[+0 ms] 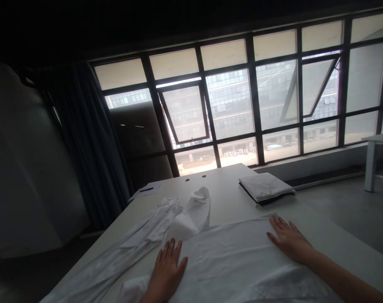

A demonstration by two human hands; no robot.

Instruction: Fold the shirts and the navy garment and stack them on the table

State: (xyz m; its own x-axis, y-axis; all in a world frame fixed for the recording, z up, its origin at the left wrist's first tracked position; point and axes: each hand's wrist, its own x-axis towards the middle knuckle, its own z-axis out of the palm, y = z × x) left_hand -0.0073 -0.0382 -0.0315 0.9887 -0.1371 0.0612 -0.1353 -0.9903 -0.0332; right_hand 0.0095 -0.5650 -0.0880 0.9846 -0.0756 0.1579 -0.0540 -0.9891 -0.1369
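A white shirt (pixel 229 252) lies spread across the near part of the table, its cloth slightly wrinkled. One sleeve (pixel 191 214) stretches away from it toward the far end. My left hand (pixel 169 267) rests on the left side of the shirt, fingers extended and palm down. On the right, my right hand (pixel 287 237) lies flat at the shirt's upper right corner with its fingers spread. Neither hand grips anything. The shirt's near end runs out of the bottom of the view.
Another crumpled white garment (pixel 131 248) lies along the table's left side. A folded stack of white and dark cloth (pixel 267 187) sits at the right edge of the white table (pixel 226 185). Farther back left is paper with a pen (pixel 146 190). Windows (pixel 229 105) stand beyond.
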